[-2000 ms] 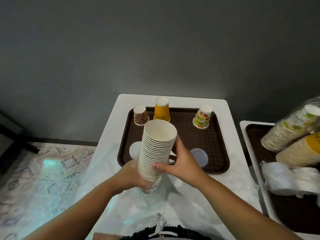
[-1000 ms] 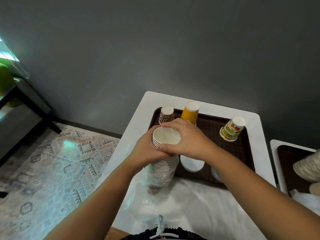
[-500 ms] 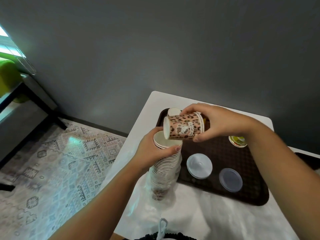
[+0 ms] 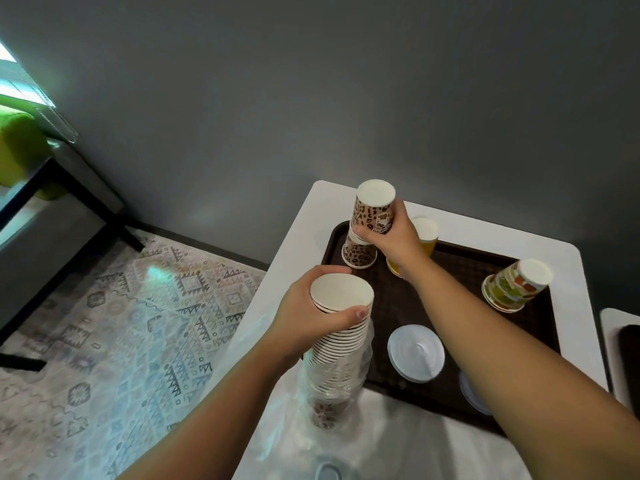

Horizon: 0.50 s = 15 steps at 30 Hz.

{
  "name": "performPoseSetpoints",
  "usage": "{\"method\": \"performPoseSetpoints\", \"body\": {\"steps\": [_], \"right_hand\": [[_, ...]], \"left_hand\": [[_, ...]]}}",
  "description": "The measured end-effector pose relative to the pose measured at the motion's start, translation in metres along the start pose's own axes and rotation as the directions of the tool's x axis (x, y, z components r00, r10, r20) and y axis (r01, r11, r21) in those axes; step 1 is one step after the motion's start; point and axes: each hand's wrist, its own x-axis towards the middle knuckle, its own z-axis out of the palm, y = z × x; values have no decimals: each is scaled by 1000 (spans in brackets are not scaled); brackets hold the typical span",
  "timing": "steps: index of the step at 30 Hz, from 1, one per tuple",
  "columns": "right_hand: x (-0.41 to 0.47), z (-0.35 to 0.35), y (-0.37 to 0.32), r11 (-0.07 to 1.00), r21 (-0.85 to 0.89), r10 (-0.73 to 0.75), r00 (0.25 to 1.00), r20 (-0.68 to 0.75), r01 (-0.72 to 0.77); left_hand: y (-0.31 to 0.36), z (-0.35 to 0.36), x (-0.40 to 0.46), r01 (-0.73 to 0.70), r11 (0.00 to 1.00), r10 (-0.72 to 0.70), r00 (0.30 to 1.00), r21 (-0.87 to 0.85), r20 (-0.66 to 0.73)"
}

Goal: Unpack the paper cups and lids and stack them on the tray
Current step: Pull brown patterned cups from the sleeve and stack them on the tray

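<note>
My left hand [image 4: 308, 318] grips the top of a tall stack of leopard-print cups [image 4: 337, 337], mouths up, its lower half still inside a clear plastic sleeve [image 4: 329, 393] on the table. My right hand [image 4: 393, 239] holds one leopard-print cup [image 4: 374, 211] upside down, right on top of another upturned leopard cup [image 4: 358, 252] at the far left corner of the brown tray [image 4: 391, 306]. Behind my right hand stands an upturned yellow cup [image 4: 426, 237], partly hidden. An upturned fruit-print cup [image 4: 516, 285] stands on the tray's right side.
Two clear lids lie on the tray's near part: one [image 4: 415, 353] in full view, the other [image 4: 472, 393] mostly under my right forearm. The tray sits on a white table [image 4: 298, 233]. A second tray's edge [image 4: 628, 358] shows at far right. A patterned rug [image 4: 138, 323] covers the floor on the left.
My right hand lifted one leopard cup off the stack, turned it upside down and brought it onto the upturned leopard cup on the tray. My left hand kept its grip on the stack.
</note>
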Motion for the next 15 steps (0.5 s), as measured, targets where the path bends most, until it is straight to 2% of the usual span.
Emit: {"method": "performPoseSetpoints", "body": {"steps": [6,12,15], "right_hand": [[18,13,17,995,-97,-10,994,-113,-1],[21,19,23,978,-194,-99,990,-104,77],[21,21,25,925,-365,-138,988,-63,105]], "left_hand": [[2,-2,1,-11,1000,11,1000,6,17],[1,-3,2,-7,1000,6,1000,19,21],[1,-3,2,-10,1000,10,1000,12,20]]}}
